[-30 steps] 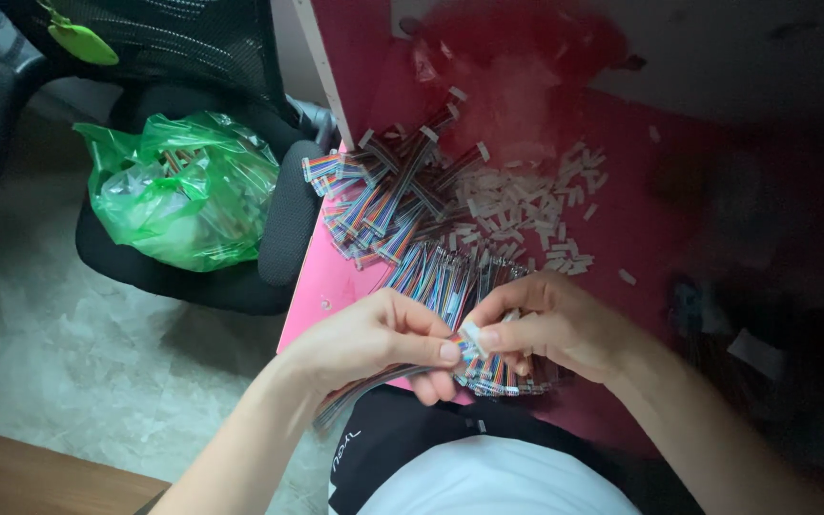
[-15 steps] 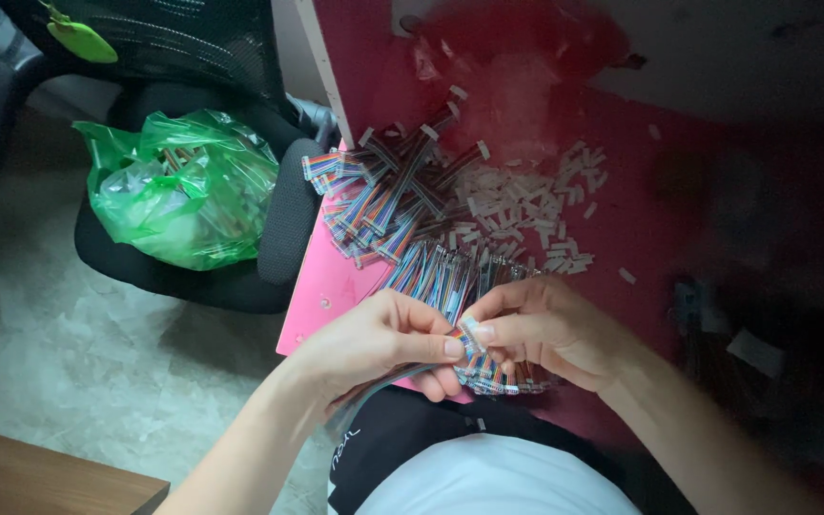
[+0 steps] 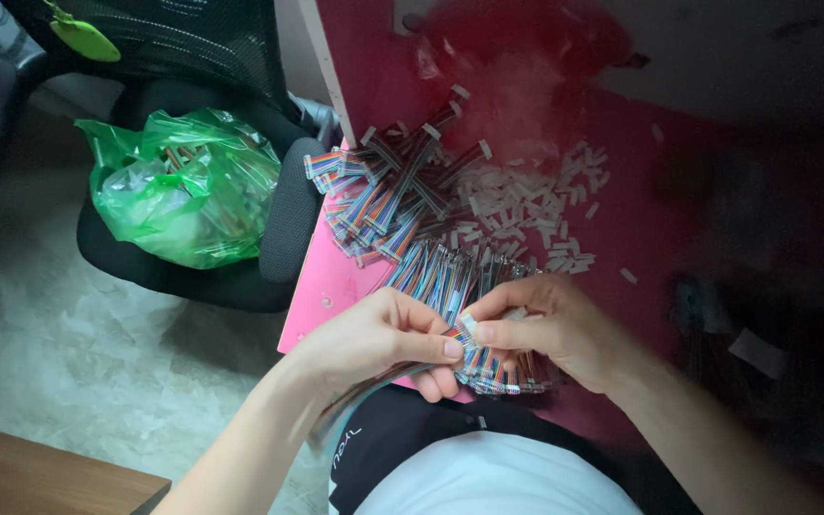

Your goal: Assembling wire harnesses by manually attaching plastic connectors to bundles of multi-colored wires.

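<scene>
Hands meet at the near edge of the red table (image 3: 717,238), over the person's lap. Left hand (image 3: 374,339) pinches one rainbow ribbon cable (image 3: 458,336) between thumb and forefinger, its length trailing down and left under the palm. Right hand (image 3: 550,329) closes its fingertips on the small white connector (image 3: 469,324) at that cable's end, so the two grips steady the joint from both sides. Just beneath them lies a fanned row of cables (image 3: 450,277), and farther off a loose cable heap (image 3: 388,191) with scattered white connectors (image 3: 536,205) to its right, all within easy reach. At far left, an office chair (image 3: 278,229) carries a green plastic bag (image 3: 178,186).
</scene>
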